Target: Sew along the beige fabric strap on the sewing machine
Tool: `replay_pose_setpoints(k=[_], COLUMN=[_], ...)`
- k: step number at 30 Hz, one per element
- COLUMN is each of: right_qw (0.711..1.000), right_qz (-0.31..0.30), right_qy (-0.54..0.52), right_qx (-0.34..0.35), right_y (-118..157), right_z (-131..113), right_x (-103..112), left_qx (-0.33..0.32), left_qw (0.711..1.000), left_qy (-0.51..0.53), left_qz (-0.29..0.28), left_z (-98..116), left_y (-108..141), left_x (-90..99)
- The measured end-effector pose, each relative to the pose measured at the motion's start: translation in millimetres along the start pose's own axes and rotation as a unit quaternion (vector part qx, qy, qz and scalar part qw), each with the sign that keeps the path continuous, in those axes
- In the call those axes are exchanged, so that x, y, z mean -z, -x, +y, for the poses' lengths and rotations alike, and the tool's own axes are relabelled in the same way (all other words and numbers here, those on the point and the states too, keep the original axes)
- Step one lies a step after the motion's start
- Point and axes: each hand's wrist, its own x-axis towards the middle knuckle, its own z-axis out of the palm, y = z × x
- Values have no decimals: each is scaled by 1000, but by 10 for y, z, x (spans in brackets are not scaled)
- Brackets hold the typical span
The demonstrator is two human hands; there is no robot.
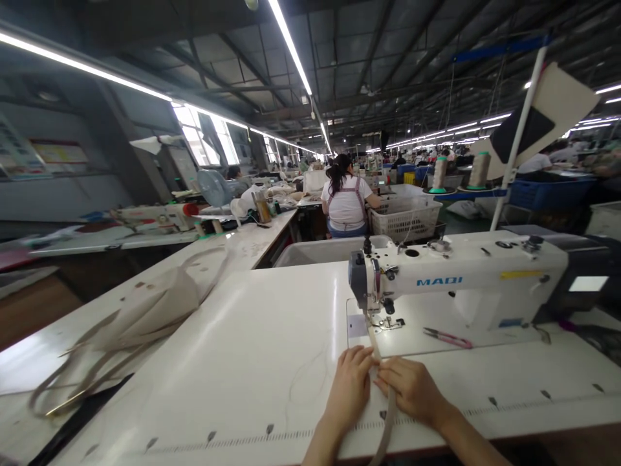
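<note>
The left hand (352,378) and right hand (409,387) pinched a beige strip (389,417) leading up to the sewing machine (456,275). Beyond stood a pale bin (315,253) and a white basket (400,224), contents unclear.

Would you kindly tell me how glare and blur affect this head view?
Head view: windows are washed out white; glare streaks the white tabletop; wall posters at far left look smeared; lettering on the sewing machine is legible; left hand and right hand show clear outlines at the strap.
</note>
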Motion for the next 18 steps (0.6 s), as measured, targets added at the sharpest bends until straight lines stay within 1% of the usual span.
replay_pose_setpoints(k=[5, 10, 15, 18], right_qw=[1000, 999, 999, 999], right_qz=[6, 11, 13, -6], right_qy=[3, 12, 36, 31], right_qx=[9, 34, 23, 14], right_y=[12, -2, -10, 17], right_z=[-17, -52, -51, -36], right_x=[-21, 34, 60, 52], left_qx=[-6, -9, -8, -9], left_qw=[1000, 1000, 1000, 1000], left_qy=[10, 11, -4, -21], left_qz=[9, 16, 20, 19], left_z=[27, 29, 38, 54], left_y=[6, -5, -14, -7], left_x=[24, 30, 24, 10])
